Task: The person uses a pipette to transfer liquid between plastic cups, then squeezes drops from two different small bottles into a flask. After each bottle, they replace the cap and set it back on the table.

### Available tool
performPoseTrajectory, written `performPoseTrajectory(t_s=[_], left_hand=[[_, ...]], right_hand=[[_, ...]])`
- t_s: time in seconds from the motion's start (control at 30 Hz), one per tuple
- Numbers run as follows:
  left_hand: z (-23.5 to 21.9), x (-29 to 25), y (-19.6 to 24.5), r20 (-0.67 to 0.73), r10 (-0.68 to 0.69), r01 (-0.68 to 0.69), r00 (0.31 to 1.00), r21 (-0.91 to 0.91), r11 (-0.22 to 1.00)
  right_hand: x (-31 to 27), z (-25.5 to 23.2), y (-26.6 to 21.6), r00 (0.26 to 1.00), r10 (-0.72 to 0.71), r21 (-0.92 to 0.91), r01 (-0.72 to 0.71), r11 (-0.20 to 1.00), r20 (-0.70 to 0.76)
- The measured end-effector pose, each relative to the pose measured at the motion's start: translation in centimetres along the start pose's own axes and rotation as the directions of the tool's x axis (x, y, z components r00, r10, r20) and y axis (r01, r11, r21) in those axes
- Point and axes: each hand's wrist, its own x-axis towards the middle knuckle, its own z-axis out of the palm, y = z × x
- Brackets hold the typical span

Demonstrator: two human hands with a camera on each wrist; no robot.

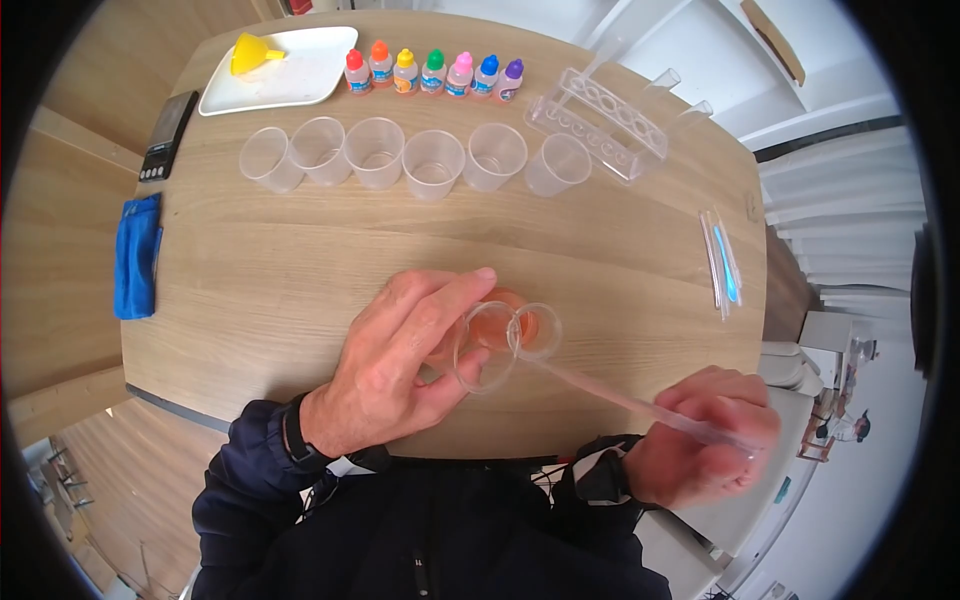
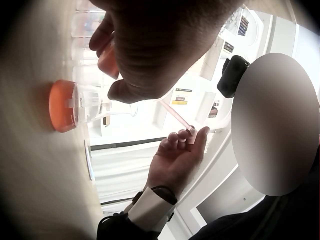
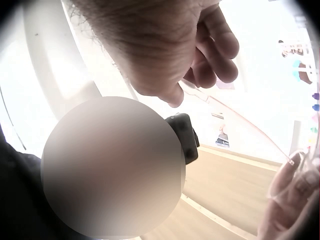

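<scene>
My left hand [image 1: 385,355] grips a clear plastic cup [image 1: 487,385] holding orange liquid, thumb on the near side and fingers round the far side. Close against it stands a clear conical flask [image 2: 64,106] with orange liquid in its base; from the head view its small round mouth overlaps the cup's rim. Off to the right, my right hand [image 1: 705,435] pinches a long clear pipette [image 1: 620,398], pinkish along its length. The pipette slants down to the left, its thin tip right by the cup's rim and the flask's mouth. Curled fingers partly hide its upper end.
Several clear cups [image 1: 433,165] stand in a row beyond my hands. Behind them are small colour bottles [image 1: 432,75], a white tray [image 1: 300,90] with a yellow funnel [image 1: 252,55], and a tube rack [image 1: 600,125]. A blue cloth [image 1: 138,255] and scale [image 1: 168,137] lie left, wrapped sticks [image 1: 722,262] right.
</scene>
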Motion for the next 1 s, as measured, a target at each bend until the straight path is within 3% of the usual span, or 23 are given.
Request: performPoseTrajectory(t_s=[0.1,0.2,0.53,0.73,0.77,0.87,1.0], left_hand=[[0.0,-0.1,0.2,0.008,-0.021,0.021,1.0,0.001,1.0],[0.0,-0.1,0.2,0.003,-0.023,0.023,1.0,-0.002,1.0],[0.1,-0.1,0.1,-0.012,-0.013,0.013,1.0,-0.007,1.0],[0.1,0.0,0.1,-0.015,0.005,-0.005,1.0,-0.005,1.0],[0.1,0.0,0.2,-0.023,-0.001,0.0,1.0,-0.015,1.0],[0.2,0.3,0.4,-0.035,0.0,-0.001,0.999,-0.033,0.999],[0.2,0.3,0.2,-0.038,0.015,-0.016,0.999,-0.018,1.0]], right_hand=[[0.1,-0.2,-0.3,0.989,0.013,-0.149,-0.035,0.988,-0.145],[-0.1,0.5,-0.3,0.986,0.089,-0.233,-0.12,0.965,-0.137],[-0.4,1.2,0.6,0.999,-0.021,-0.361,0.004,0.933,-0.044],[0.5,0.9,-0.8,0.964,-0.1,-0.188,0.053,0.981,-0.246],[0.4,0.9,-0.7,0.972,-0.103,-0.105,0.083,0.991,-0.212],[0.1,2.5,-0.7,0.997,-0.062,-0.117,0.067,0.991,0.047],[0.5,4.3,0.1,0.961,-0.086,-0.255,0.155,0.954,0.262]])
